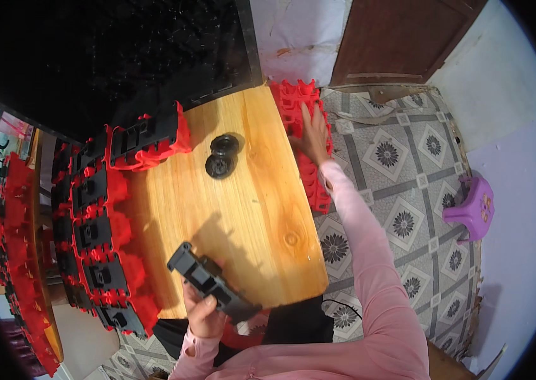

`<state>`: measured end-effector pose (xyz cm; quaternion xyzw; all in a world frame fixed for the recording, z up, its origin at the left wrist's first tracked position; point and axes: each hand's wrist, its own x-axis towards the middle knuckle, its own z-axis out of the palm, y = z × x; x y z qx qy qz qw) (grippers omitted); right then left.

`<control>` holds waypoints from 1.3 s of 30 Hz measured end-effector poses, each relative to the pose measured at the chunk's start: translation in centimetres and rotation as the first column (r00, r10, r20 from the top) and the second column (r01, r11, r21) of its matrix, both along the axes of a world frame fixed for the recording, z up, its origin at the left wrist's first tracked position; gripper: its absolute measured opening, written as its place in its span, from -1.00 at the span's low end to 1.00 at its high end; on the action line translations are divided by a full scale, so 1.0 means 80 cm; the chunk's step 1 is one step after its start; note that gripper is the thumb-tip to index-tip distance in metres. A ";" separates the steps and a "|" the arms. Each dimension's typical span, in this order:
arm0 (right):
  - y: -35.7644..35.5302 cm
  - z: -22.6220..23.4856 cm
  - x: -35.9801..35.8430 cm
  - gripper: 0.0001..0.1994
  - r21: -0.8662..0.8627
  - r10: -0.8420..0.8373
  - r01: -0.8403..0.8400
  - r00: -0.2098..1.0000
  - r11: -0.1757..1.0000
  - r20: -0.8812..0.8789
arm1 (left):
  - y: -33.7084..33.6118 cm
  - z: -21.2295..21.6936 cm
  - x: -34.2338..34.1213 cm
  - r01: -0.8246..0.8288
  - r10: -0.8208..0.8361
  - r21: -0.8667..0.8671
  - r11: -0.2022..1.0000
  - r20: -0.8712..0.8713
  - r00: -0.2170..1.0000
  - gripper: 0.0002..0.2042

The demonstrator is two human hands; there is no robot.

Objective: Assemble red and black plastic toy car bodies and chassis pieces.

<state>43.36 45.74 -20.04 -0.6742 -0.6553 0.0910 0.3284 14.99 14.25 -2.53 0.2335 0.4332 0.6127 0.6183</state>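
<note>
My left hand (203, 320) grips a black plastic plate (208, 278) with raised blocks and slots, held tilted above the near edge of the wooden table (242, 215). Beyond the table's right edge, my right hand (314, 138) reaches over a stack of red plastic frames (298, 95). Its fingers are stretched out and touch or nearly touch the frames; nothing is visibly held. Two round black caps (224, 145) lie side by side on the table, between my hands and the far edge.
Red frames fitted with black plates (92, 231) line the table's left side, with another such unit (147, 136) at the far left corner. More red and black parts (19, 253) show at far left. A purple stool (474, 206) stands on the tiled floor at right.
</note>
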 end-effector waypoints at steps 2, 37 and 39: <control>0.070 0.026 -0.006 0.15 0.003 0.027 -0.028 0.995 1.000 0.095 | 0.000 -0.002 0.000 -0.011 0.011 -0.023 1.000 -0.020 1.000 -0.23; -0.263 0.358 -0.224 -0.13 -0.351 0.505 -0.424 0.844 0.835 0.182 | -0.059 0.055 -0.044 0.713 0.015 0.493 0.499 -0.827 0.562 -0.64; -0.249 0.355 -0.217 -0.30 -0.127 0.576 -0.563 0.808 0.817 0.123 | -0.048 0.053 -0.047 0.728 0.030 0.437 0.529 -0.866 0.498 -0.62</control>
